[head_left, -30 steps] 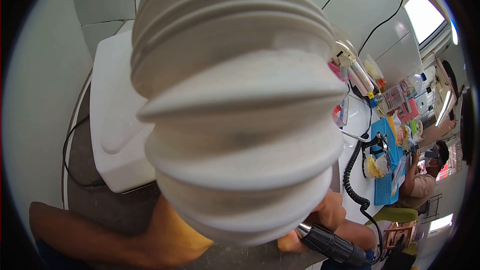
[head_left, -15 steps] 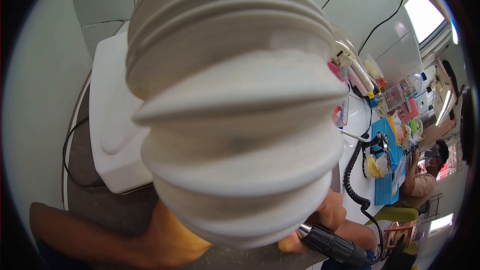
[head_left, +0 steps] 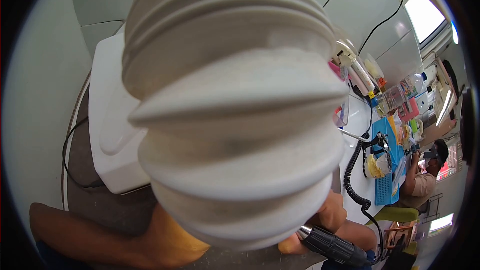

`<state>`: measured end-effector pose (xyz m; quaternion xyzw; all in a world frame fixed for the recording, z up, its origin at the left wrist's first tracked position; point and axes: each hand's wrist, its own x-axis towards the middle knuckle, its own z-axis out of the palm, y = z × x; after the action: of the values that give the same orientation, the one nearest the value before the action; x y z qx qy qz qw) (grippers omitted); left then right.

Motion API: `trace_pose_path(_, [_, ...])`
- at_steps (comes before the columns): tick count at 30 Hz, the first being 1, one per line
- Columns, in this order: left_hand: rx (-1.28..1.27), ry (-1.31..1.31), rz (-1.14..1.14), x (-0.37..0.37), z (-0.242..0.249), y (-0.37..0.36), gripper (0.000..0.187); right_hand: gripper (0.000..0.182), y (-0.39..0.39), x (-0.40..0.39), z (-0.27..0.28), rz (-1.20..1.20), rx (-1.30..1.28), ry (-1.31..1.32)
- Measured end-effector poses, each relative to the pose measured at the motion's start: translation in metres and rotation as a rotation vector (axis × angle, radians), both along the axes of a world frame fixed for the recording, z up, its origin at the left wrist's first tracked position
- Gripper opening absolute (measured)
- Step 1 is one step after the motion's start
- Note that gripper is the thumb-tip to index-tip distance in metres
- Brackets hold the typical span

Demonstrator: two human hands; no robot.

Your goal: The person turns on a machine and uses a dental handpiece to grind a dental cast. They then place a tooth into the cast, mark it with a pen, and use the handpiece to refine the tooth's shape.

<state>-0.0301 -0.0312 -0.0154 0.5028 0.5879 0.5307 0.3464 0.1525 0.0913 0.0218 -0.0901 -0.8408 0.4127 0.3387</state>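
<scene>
A large off-white ribbed hose (head_left: 240, 130), very near the camera, fills the middle of the head view and covers the place where my hands work. At lower right, my right hand (head_left: 334, 215) has its fingers closed round a black rotary handpiece (head_left: 332, 245) with a metal collar. From the handpiece's rear end, a black coiled cord (head_left: 352, 180) runs up beside the table. My left hand (head_left: 175, 237) reaches in from lower left, back and wrist showing. Its fingers are hidden behind the hose, and I cannot tell what they hold.
A white moulded housing (head_left: 112, 120) stands at left on the dark bench, a black cable (head_left: 67, 145) beside it. On the white table at right are blue baskets (head_left: 385, 190), a yellowish dental model (head_left: 374, 166) and a plastic bottle (head_left: 392, 97). A person (head_left: 420, 180) sits beyond.
The ribbed hose appears shifted very slightly left in view. Both hands and the handpiece stay in nearly the same place.
</scene>
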Motion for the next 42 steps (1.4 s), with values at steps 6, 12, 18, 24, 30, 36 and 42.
trace_pose_path(6, [0.004,-0.019,-0.009,0.0,0.003,0.003,0.036,0.028,-0.001,0.0,-0.006,-0.029,-0.033,0.091])
trace_pose_path(12, [0.004,-0.033,-0.02,0.001,0.002,0.001,0.036,0.029,0.002,0.004,-0.012,-0.019,-0.011,0.097])
trace_pose_path(18, [0.008,-0.045,-0.023,0.001,0.003,0.002,0.036,0.028,0.001,0.003,-0.007,-0.007,-0.007,0.056])
trace_pose_path(24, [0.008,-0.057,-0.029,0.001,0.003,0.002,0.035,0.024,-0.004,0.002,-0.009,-0.023,-0.057,0.037])
trace_pose_path(30, [0.009,-0.069,-0.035,0.002,0.003,0.003,0.035,0.028,0.003,0.005,-0.006,0.049,-0.011,-0.029])
trace_pose_path(36, [0.007,-0.078,-0.039,0.002,0.004,0.003,0.034,0.014,-0.006,0.003,-0.006,-0.071,-0.135,-0.019])
trace_pose_path(42, [0.006,-0.084,-0.043,0.002,0.005,0.003,0.034,0.028,-0.002,0.007,-0.001,0.039,-0.108,-0.098])
